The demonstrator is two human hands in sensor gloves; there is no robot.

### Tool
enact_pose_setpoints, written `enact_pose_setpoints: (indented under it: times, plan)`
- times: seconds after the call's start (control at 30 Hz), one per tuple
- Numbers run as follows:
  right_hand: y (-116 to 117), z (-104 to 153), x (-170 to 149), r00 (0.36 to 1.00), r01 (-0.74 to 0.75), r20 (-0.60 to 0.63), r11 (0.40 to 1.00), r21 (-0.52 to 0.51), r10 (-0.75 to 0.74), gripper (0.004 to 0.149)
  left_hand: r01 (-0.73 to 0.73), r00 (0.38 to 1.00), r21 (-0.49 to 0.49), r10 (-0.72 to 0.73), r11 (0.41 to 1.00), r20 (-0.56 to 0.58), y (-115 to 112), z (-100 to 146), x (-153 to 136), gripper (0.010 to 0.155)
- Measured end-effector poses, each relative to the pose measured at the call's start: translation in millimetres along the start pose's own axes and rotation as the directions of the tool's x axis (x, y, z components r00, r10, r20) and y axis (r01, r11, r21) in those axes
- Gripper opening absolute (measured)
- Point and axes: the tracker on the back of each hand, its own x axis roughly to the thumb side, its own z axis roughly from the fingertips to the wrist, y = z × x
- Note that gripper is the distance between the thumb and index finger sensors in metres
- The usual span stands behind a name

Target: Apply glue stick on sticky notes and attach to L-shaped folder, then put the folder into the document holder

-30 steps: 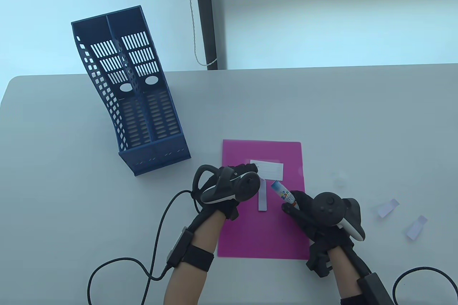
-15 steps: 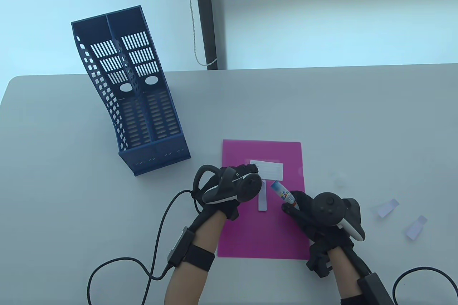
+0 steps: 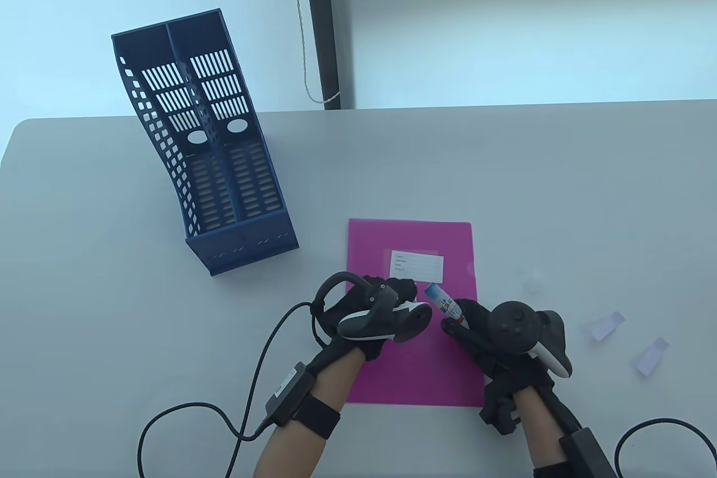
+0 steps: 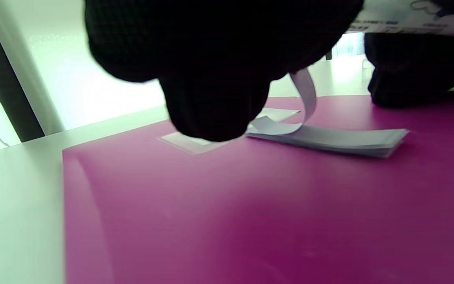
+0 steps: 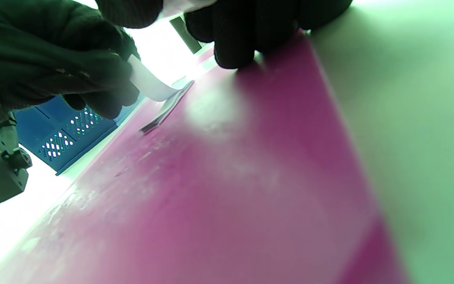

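A magenta L-shaped folder (image 3: 411, 366) lies flat on the table, with a white label (image 3: 417, 266) on it. A pad of pale sticky notes (image 4: 329, 138) rests on the folder. My left hand (image 3: 404, 292) pinches its top sheet (image 4: 305, 92), which curls upward off the pad. In the table view the left hand's tracker hides the pad. My right hand (image 3: 456, 322) grips a glue stick (image 3: 442, 303), its tip pointing toward the left hand and just right of it. The blue document holder (image 3: 201, 142) stands at the back left.
Two loose pale sticky notes (image 3: 606, 325) (image 3: 652, 356) lie on the table right of the folder. A small translucent cap (image 3: 531, 279) sits beside the folder's right edge. Glove cables (image 3: 224, 416) trail along the near edge.
My left hand has shifted right and toward the near edge, and its tracker now covers the pad. The right hand and glue stick have stayed in place.
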Motion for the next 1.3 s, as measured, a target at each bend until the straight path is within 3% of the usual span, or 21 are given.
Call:
enact_pose_setpoints:
  times: [0.23,0.9,1.0,1.1,1.23,1.3]
  plan:
    - [0.0,0.0,0.0,1.0,0.0,0.0,1.0,0.0,0.0,0.055,0.089,0.995,-0.033,-0.087,0.996,0.047,-4.3,1.0,13.7,0.038]
    - [-0.2,0.5,-0.4,1.0,0.007,0.001,1.0,0.005,-0.007,0.055,0.161,0.983,-0.08,-0.153,0.984,0.097,-11.0,1.1,28.5,0.037]
    - [-0.2,0.5,-0.4,1.0,0.007,0.001,1.0,0.005,-0.007,0.055,0.193,0.978,-0.13,-0.18,0.973,0.103,-12.9,2.5,29.4,0.038]
    - [-0.2,0.5,-0.4,1.0,0.007,0.001,1.0,0.006,-0.007,0.055,0.173,0.983,-0.249,-0.151,0.953,0.107,-13.1,4.2,30.7,0.046]
    - [-0.2,0.5,-0.4,1.0,0.007,0.001,1.0,0.005,-0.007,0.055,-0.006,0.998,-0.305,0.024,0.952,0.054,-11.1,5.5,22.4,0.049]
    - [-0.2,0.5,-0.4,1.0,0.007,0.001,1.0,0.005,-0.007,0.055,-0.068,0.998,-0.273,0.07,0.96,-0.003,-13.8,5.0,19.5,0.046]
